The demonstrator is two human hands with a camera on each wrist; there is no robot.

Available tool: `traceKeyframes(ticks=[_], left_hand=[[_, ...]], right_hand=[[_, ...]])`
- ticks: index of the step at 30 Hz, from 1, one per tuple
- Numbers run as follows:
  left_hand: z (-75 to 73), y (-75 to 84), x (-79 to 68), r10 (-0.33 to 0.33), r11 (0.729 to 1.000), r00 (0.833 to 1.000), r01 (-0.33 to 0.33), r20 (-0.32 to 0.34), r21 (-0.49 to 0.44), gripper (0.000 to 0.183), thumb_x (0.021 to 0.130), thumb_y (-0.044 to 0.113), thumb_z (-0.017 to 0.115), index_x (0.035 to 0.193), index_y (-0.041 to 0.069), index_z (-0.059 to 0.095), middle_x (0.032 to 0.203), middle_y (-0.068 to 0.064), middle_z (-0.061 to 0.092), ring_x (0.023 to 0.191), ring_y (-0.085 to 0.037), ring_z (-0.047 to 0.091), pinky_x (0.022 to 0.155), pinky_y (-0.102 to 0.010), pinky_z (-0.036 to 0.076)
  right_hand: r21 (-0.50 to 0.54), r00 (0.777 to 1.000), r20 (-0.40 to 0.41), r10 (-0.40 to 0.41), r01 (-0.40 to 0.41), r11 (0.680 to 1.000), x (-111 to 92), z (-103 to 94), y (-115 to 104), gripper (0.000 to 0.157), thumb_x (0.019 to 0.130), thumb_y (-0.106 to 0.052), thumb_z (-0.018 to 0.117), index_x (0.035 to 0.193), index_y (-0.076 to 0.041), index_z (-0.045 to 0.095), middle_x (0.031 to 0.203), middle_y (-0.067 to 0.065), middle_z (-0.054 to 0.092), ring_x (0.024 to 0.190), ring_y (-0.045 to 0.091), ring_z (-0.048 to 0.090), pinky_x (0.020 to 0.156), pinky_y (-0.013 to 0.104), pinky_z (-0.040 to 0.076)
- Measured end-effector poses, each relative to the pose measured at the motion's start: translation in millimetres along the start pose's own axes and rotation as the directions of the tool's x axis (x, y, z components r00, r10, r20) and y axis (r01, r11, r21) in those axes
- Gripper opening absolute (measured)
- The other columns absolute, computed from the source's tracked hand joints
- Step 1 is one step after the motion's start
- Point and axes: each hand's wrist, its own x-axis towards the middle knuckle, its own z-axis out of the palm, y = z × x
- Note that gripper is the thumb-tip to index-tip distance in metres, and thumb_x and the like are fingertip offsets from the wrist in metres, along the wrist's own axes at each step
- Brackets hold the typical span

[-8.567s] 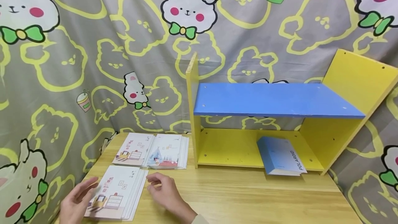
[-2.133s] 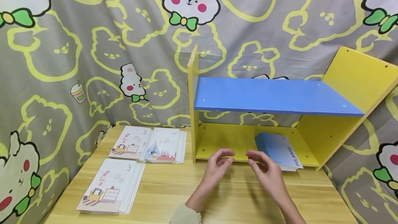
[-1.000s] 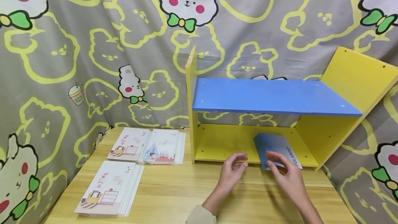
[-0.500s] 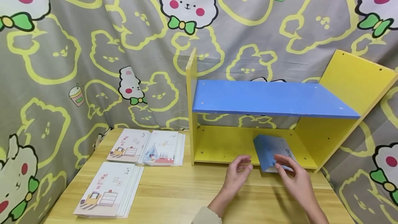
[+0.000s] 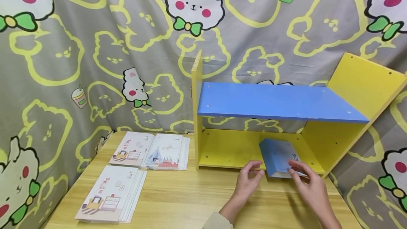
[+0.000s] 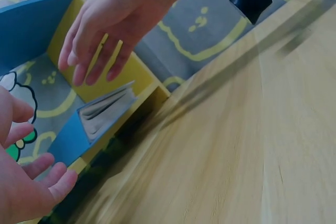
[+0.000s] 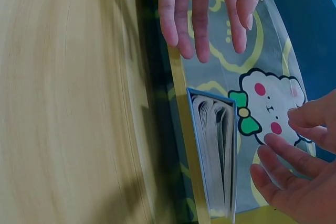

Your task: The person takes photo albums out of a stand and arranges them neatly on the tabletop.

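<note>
A blue photo album marked with "POLAROID" letters lies on the yellow bottom shelf, its front end jutting past the shelf edge. In the right wrist view the page edges of the album show. My left hand hovers just left of the album, fingers loosely bent and holding nothing. On the other side, my right hand is over the album's front right corner and covers part of the lettering. The left wrist view shows both the left hand and the right hand apart from the album.
A blue upper shelf spans the unit between yellow side panels. At left on the wooden table lie three stacks of white booklets: a front stack, a back-left stack and one beside it. A patterned curtain hangs behind.
Both hands have gone from the front booklet stack at left to the shelf at right, then drifted further right around the album. Album and stacks look unmoved.
</note>
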Motion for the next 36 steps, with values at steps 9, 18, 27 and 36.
traceKeyframes(ticks=[9, 18, 27, 36], left_hand=[[9.7, -0.9, 2.1, -0.027, 1.000, 0.999, 0.027, -0.019, 0.012, 0.025, 0.095, 0.014, 0.071, 0.120, 0.012, 0.072, 0.119, -0.003, 0.064, 0.097, -0.011, 0.067, 0.082, -0.021, 0.054], [18.0, -4.3, 3.9, -0.049, 0.999, 0.999, 0.050, -0.021, 0.014, 0.023, 0.096, 0.014, 0.071, 0.118, 0.016, 0.074, 0.120, -0.008, 0.063, 0.098, -0.011, 0.069, 0.081, -0.019, 0.055], [24.6, -3.3, 7.0, -0.045, 0.998, 0.999, 0.044, 0.022, 0.042, 0.027, 0.096, 0.017, 0.071, 0.123, 0.021, 0.072, 0.125, 0.001, 0.057, 0.097, -0.006, 0.064, 0.075, -0.018, 0.055], [31.9, -1.3, 11.7, -0.040, 0.997, 0.999, 0.039, 0.011, 0.073, 0.024, 0.095, 0.016, 0.071, 0.119, 0.021, 0.074, 0.126, 0.005, 0.051, 0.091, -0.007, 0.061, 0.074, -0.017, 0.055]], right_hand=[[0.007, 0.998, -0.049, 0.047, -0.047, 0.999, -0.7, -8.3, 14.5, 0.028, 0.096, -0.008, 0.072, 0.124, -0.003, 0.070, 0.112, -0.008, 0.071, 0.098, -0.017, 0.057, 0.078, 0.002, 0.047], [-0.057, 0.990, -0.072, 0.123, -0.127, 0.990, -1.6, -16.1, 26.5, 0.029, 0.098, -0.013, 0.071, 0.124, -0.003, 0.071, 0.102, 0.006, 0.070, 0.091, -0.019, 0.053, 0.073, 0.000, 0.046], [-0.046, 0.985, -0.067, 0.160, -0.164, 0.985, -1.5, -20.9, 40.5, 0.030, 0.099, -0.016, 0.069, 0.126, -0.003, 0.070, 0.103, -0.015, 0.067, 0.094, -0.022, 0.050, 0.071, 0.000, 0.046], [-0.058, 0.955, 0.028, 0.294, -0.292, 0.955, -3.8, -25.4, 47.4, 0.042, 0.101, -0.032, 0.066, 0.135, -0.006, 0.064, 0.122, 0.017, 0.071, 0.094, -0.023, 0.042, 0.096, 0.040, 0.051]])
